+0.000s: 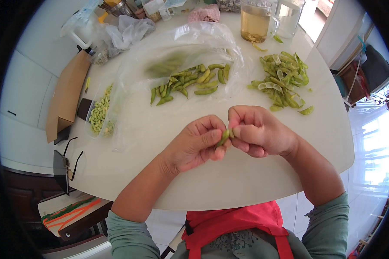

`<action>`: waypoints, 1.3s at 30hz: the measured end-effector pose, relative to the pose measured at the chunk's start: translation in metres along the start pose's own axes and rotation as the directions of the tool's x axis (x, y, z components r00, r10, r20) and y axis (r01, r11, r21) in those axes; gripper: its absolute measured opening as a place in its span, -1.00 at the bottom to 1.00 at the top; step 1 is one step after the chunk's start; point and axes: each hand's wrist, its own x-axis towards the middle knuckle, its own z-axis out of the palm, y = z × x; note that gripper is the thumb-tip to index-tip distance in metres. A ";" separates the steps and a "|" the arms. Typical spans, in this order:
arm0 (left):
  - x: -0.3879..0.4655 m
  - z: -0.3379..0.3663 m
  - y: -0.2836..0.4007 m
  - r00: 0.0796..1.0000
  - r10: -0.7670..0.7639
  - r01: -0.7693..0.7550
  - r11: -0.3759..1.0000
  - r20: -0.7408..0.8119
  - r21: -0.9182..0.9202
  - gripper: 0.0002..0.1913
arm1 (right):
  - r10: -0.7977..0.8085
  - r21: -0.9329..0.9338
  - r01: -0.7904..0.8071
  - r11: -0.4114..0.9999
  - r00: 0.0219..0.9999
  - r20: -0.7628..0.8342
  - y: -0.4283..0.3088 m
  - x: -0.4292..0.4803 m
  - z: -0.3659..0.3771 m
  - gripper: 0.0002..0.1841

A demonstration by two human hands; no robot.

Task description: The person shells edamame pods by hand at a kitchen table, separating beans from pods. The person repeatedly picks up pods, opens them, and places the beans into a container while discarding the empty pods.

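Over the front of the white table, my left hand (201, 140) and my right hand (257, 132) meet with a green soybean pod (224, 137) between them. My left thumb and fingers grip the pod's body, while my right thumb and fingertips pinch its other end. Beyond them, whole pods (189, 81) spill from the mouth of a clear plastic bag (201, 35). A pile of opened, flattened pod shells (285, 79) lies to the right. On the left, shelled green beans (100, 111) fill part of a clear plastic container (88, 126), which the bag partly overlaps.
A glass mug of amber drink (254, 21) and a clear glass pitcher (288, 17) stand at the back right. Eyeglasses (72, 162) and a cardboard box (68, 94) lie along the left edge. A pink cloth (204, 13) and crumpled plastic bags (129, 30) sit at the back.
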 end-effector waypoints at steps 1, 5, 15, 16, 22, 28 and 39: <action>0.001 0.001 0.001 0.999 0.028 -0.027 0.999 -0.034 0.026 -0.82 | -0.007 -0.016 0.006 1.000 0.996 -0.092 0.001 0.002 0.000 -0.93; 0.009 0.014 -0.003 0.844 0.506 -0.219 0.628 -0.178 0.747 -0.83 | -0.075 -0.108 0.040 0.993 0.935 -0.347 0.008 0.011 0.001 -0.90; 0.004 0.007 -0.003 0.936 0.191 -0.134 0.970 -0.295 0.203 -0.84 | -0.131 -0.198 0.090 0.976 0.970 -0.206 0.004 0.006 0.003 -0.92; 0.005 0.006 -0.003 0.939 0.175 -0.136 0.980 -0.297 0.149 -0.85 | -0.144 -0.219 0.095 0.971 0.965 -0.218 0.005 0.006 0.003 -0.92; 0.008 0.005 -0.005 0.861 0.391 -0.192 0.842 -0.324 0.505 -0.89 | -0.272 -0.380 0.151 0.913 0.917 -0.290 0.016 0.013 0.003 -0.85; 0.010 0.007 -0.011 0.809 0.523 -0.173 0.647 -0.268 0.743 -0.85 | -0.346 -0.367 0.240 0.899 0.903 -0.255 0.023 0.017 -0.002 -0.75; 0.007 0.009 -0.005 0.908 0.297 -0.135 0.875 -0.295 0.465 -0.90 | -0.287 -0.344 0.179 0.922 0.912 -0.294 0.010 0.011 0.001 -0.85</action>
